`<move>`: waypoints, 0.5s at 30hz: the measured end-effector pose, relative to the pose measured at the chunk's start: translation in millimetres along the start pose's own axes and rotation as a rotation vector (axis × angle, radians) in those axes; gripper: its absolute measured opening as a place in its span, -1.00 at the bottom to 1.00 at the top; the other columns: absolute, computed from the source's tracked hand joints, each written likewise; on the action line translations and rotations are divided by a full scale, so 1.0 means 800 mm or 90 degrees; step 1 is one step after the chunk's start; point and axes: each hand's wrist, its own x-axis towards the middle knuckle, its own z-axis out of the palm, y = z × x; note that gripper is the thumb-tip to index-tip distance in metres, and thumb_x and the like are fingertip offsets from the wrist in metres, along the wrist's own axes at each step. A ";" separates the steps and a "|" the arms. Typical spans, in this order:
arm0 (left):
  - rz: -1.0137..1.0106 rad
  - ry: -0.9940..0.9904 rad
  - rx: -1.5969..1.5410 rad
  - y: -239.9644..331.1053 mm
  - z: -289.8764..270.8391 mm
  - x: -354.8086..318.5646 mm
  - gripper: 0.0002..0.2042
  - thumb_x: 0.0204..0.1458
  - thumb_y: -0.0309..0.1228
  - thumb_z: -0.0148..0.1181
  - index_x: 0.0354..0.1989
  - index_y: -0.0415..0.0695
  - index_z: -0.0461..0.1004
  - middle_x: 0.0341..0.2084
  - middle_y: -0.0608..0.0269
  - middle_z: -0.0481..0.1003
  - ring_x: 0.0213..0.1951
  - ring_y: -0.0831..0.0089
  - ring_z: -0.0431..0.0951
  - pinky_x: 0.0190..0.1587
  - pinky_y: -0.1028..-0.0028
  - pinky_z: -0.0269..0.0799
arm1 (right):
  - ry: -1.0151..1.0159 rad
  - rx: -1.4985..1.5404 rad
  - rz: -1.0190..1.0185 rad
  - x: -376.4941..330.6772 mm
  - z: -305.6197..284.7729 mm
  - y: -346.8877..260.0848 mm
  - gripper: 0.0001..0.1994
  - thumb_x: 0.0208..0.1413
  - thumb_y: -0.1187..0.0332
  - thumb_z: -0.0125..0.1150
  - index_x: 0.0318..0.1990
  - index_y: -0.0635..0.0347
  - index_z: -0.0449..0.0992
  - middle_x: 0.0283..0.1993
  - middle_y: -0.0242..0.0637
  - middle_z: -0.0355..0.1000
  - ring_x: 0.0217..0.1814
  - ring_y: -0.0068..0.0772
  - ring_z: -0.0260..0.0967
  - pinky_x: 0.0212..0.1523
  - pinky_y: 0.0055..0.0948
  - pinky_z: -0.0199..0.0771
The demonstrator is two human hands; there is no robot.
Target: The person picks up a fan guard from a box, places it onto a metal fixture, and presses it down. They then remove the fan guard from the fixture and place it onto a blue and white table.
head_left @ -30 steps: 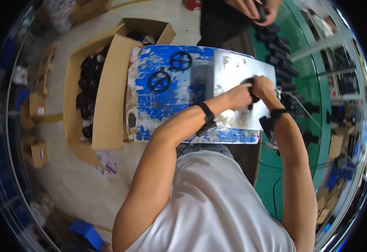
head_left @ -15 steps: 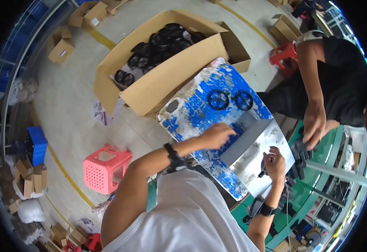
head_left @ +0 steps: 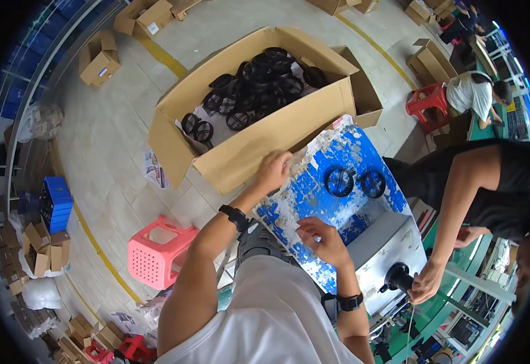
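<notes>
Head view: mid-frame, black rings (head_left: 339,182) lie near the empty, half-open right hand (head_left: 327,241) and curled left hand (head_left: 273,171) (contents unclear), probably for reach.

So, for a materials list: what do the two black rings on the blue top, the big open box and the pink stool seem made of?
The black rings: probably moulded plastic, smooth, with thin crossbars; coated metal possible. The open box: matte brown cardboard, by its folded flaps. The pink stool: likely smooth plastic, evenly coloured and perforated.
</notes>
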 end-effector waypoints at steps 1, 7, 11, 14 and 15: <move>0.009 0.068 0.077 -0.015 -0.010 0.021 -0.78 -0.09 -0.51 0.13 -0.21 -0.16 0.41 -0.27 0.02 0.47 -0.15 0.01 0.44 -0.06 0.13 0.34 | 0.083 -0.044 0.049 0.006 0.005 0.016 -0.75 0.07 0.39 0.23 -0.10 0.27 0.47 -0.31 -0.20 0.55 -0.26 -0.37 0.54 -0.22 -0.44 0.52; -0.234 0.100 0.264 -0.105 -0.098 0.049 -0.65 -0.05 -0.35 0.18 -0.07 -0.16 0.35 -0.13 0.01 0.41 -0.05 0.01 0.39 0.04 0.11 0.25 | 0.088 -0.058 0.144 -0.023 0.007 0.089 -0.75 0.07 0.34 0.25 -0.14 0.29 0.49 -0.28 -0.15 0.56 -0.26 -0.34 0.56 -0.23 -0.43 0.53; -0.279 -0.067 0.260 -0.134 -0.098 0.022 -0.62 0.00 -0.29 0.15 -0.02 -0.16 0.34 -0.08 -0.02 0.41 -0.02 0.01 0.39 0.05 0.09 0.25 | 0.068 0.004 0.200 -0.021 0.012 0.140 -0.71 0.07 0.32 0.25 -0.09 0.28 0.50 -0.24 -0.13 0.55 -0.21 -0.37 0.54 -0.19 -0.46 0.50; -0.173 0.093 0.300 -0.121 -0.096 0.011 -0.59 -0.03 -0.32 0.17 0.01 -0.16 0.33 -0.07 -0.04 0.41 -0.01 0.03 0.38 0.05 0.11 0.27 | 0.032 0.197 0.200 0.001 0.009 0.158 -0.68 0.11 0.29 0.23 -0.04 0.27 0.47 -0.23 -0.28 0.53 -0.21 -0.50 0.47 -0.19 -0.52 0.45; -0.150 0.117 0.281 -0.114 -0.105 0.011 -0.58 -0.05 -0.34 0.18 0.01 -0.16 0.33 -0.07 -0.03 0.41 0.00 0.03 0.38 0.04 0.13 0.29 | 0.030 0.194 0.194 0.015 0.007 0.159 -0.68 0.11 0.29 0.23 -0.04 0.27 0.47 -0.23 -0.28 0.53 -0.21 -0.50 0.47 -0.19 -0.52 0.45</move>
